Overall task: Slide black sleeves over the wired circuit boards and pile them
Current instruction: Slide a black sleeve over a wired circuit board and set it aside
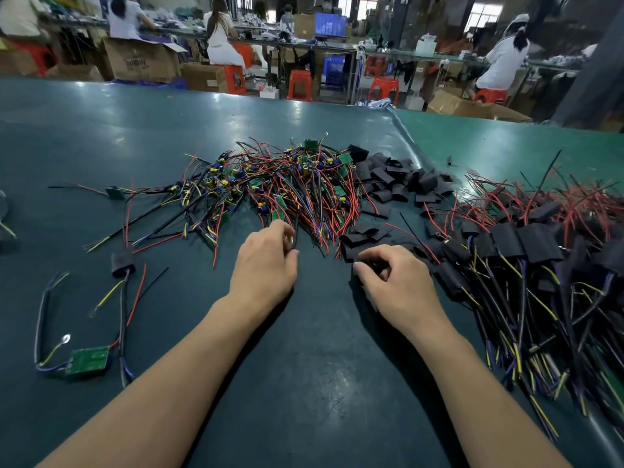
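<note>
The left hand (266, 261) pinches wires from the tangled heap of green wired circuit boards (270, 184). The right hand (393, 278) grips one flat black sleeve (354, 253). Next, I think, the board must slide in.

Matt black sleeves (378, 179), glossy green table (135, 136), plastic-coated wires (304, 197)

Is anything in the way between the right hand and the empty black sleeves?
Nothing visible. The right hand already has its fingertips on the nearest of the loose black sleeves. The finished pile, where sleeved boards go, lies just beside it on the green table.
</note>
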A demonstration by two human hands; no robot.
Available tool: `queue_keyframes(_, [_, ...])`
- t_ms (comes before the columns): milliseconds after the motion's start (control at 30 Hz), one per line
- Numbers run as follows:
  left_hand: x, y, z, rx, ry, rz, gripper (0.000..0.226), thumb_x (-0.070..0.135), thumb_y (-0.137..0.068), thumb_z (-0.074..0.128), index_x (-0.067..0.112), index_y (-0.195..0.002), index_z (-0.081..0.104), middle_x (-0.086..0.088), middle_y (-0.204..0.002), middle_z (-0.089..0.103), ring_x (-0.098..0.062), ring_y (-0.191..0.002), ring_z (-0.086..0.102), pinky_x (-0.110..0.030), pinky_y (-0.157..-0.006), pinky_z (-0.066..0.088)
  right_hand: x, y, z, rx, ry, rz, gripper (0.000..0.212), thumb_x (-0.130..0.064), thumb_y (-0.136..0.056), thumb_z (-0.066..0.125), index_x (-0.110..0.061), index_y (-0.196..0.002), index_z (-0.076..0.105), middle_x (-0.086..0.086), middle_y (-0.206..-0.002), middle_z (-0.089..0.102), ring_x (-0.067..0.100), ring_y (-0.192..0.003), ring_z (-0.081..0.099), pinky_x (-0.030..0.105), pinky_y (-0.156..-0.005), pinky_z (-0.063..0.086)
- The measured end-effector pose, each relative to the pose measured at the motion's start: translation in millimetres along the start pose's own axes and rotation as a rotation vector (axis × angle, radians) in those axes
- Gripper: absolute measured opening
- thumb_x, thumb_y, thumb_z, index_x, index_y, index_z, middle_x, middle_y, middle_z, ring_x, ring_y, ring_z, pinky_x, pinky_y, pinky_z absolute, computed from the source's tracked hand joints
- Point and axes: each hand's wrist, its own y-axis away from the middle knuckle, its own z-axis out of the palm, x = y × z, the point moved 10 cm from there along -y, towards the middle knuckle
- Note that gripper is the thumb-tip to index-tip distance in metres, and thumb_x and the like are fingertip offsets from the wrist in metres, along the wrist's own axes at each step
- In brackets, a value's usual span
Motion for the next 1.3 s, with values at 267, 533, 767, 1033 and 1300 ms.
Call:
queue_keyframes(267, [5, 5, -7, -0.025, 0.133, -0.025, 0.016, 0.015, -0.091, 0.045, 0.021, -0.104, 0.054, 0.004, -0.066, 0.049, -0.025, -0.068, 0.050, -0.037, -0.065, 0.038, -1, -1, 0, 0.015, -0.040, 0.004, 0.010, -0.028, -0.091, 0.066, -0.021, -0.095, 0.072, -0.006, -0.093, 0.064, 0.011, -0.079, 0.054, 0.031, -0.079, 0.047])
queue_keyframes(533, [73, 38, -32, 0.104, 0.385, 0.421, 0.019, 0.009, -0.094, 0.046, 0.014, -0.108, 0.059, 0.004, -0.057, 0.046, -0.011, -0.046, 0.038, -0.025, -0.048, 0.033, -27, 4, 10, -0.057, -0.093, -0.183, 0.061, -0.014, -0.081, 0.076, -0.030, -0.136, 0.055, -0.003, -0.097, 0.061, 0.010, -0.073, 0.048, 0.031, -0.078, 0.048])
queue_keyframes(767, [29, 21, 9, -0.079, -0.203, 0.101, 0.042, 0.052, -0.093, 0.052, 0.024, -0.124, 0.054, 0.004, -0.111, 0.059, -0.021, -0.108, 0.053, -0.036, -0.089, 0.043, -28, 5, 13, -0.028, -0.113, -0.224, 0.025, -0.007, -0.087, 0.069, -0.015, -0.110, 0.073, -0.002, -0.099, 0.066, 0.005, -0.087, 0.061, 0.015, -0.081, 0.046])
queue_keyframes(1033, [12, 15, 2, -0.010, -0.213, -0.013, 0.033, 0.032, -0.097, 0.051, 0.018, -0.127, 0.049, -0.006, -0.118, 0.056, -0.029, -0.112, 0.052, -0.039, -0.086, 0.044, -15, 0, 10, 0.018, -0.204, -0.111, 0.013, -0.012, -0.089, 0.067, -0.021, -0.095, 0.075, -0.011, -0.088, 0.069, -0.010, -0.069, 0.055, 0.004, -0.069, 0.040])
queue_keyframes(1300, [33, 24, 2, -0.280, 0.043, 0.129, 0.035, 0.028, -0.076, 0.056, 0.025, -0.111, 0.056, 0.005, -0.070, 0.063, -0.016, -0.070, 0.060, -0.030, -0.069, 0.050, -10, -3, 8, 0.005, -0.280, -0.070, 0.032, -0.009, -0.086, 0.070, -0.026, -0.113, 0.068, -0.014, -0.079, 0.066, -0.002, -0.070, 0.059, 0.009, -0.070, 0.043])
